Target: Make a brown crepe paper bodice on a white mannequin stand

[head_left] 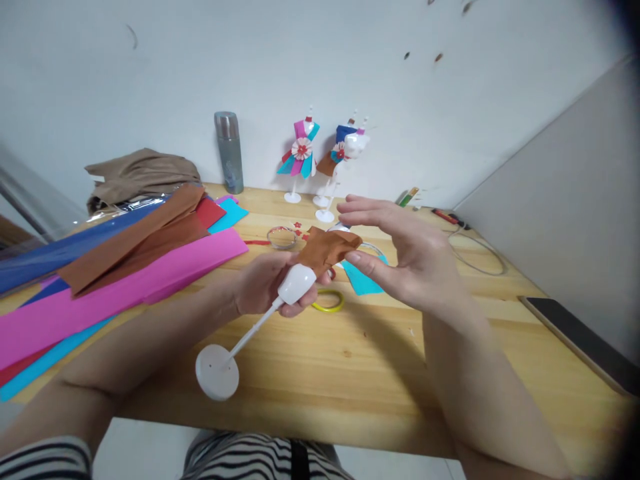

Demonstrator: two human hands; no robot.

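Note:
A small white mannequin on a stand point(297, 285) lies tilted across my left hand point(265, 283), its round base toward me at the lower left. My left hand is wrapped round its body from beneath. Brown fabric point(327, 249) covers the upper part of the mannequin. My right hand point(400, 250) is at the right end of this fabric, fingers apart, with the thumb at the fabric's edge; whether it touches cannot be made out. Just behind lie a turquoise fabric piece point(365, 275) and a yellow ring point(329, 301).
Dressed mannequins point(301, 150) stand by the wall beside a grey bottle point(229, 153). Long fabric strips, pink point(125, 287) among them, cover the left side. A dark phone-like slab point(575, 337) and a cable point(483, 257) lie at right.

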